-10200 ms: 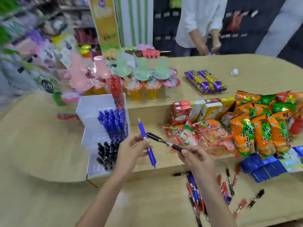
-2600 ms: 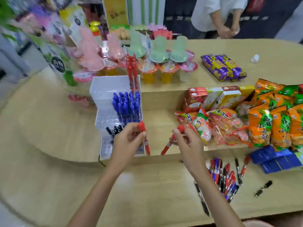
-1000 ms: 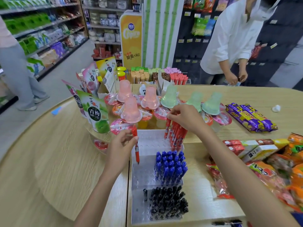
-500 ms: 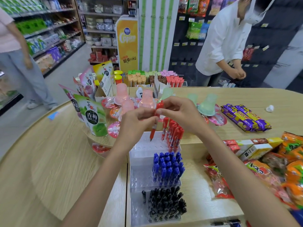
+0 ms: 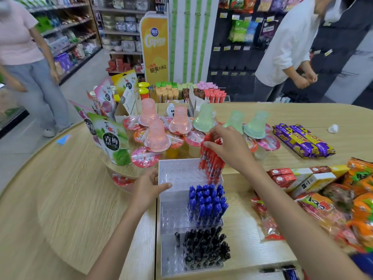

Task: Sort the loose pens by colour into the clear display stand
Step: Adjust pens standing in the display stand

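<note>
Your right hand (image 5: pixel 228 146) pinches the tops of the red pens (image 5: pixel 212 166), which stand nearly upright in the back tier of the clear display stand (image 5: pixel 177 172). Your left hand (image 5: pixel 147 186) rests open against the stand's left wall. The loose pens (image 5: pixel 282 270) lie crosswise at the near edge, on your right.

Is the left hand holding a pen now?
No, the left hand is open and empty at the stand's left edge; the right hand grips the red pens.

A wooden bench (image 5: pixel 60 199) carries pink and green jelly cups (image 5: pixel 156 136), a green fruit pouch (image 5: pixel 114 141) left of them, purple snack bars (image 5: pixel 302 140) and orange snack bags (image 5: pixel 361 199) on the right; a person in white (image 5: pixel 286 47) stands beyond.
</note>
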